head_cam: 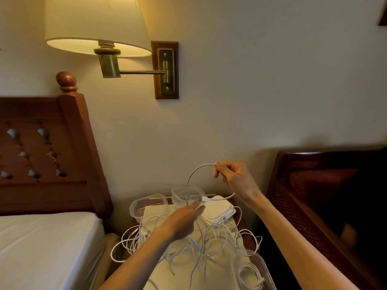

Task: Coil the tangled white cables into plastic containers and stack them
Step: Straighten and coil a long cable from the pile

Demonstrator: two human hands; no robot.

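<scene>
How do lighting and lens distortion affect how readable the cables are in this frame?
Head view: the lit wall lamp casts a warm yellow tint; the right side by the dark chair is murky; wide-angle bending stretches both forearms; the raised cable loop reads clearly against the wall, while the tangled cables look soft.

White cables and clear plastic containers on a nightstand

One white cable (193, 174) arcs up in a raised loop; the tangled cables (209, 237) sprawl across the nightstand's middle, spilling over its left edge. Two empty containers (146, 204) stand at the far edge beside stacked lids (219, 212); a near-right container (254, 271) holds a coiled cable.
</scene>
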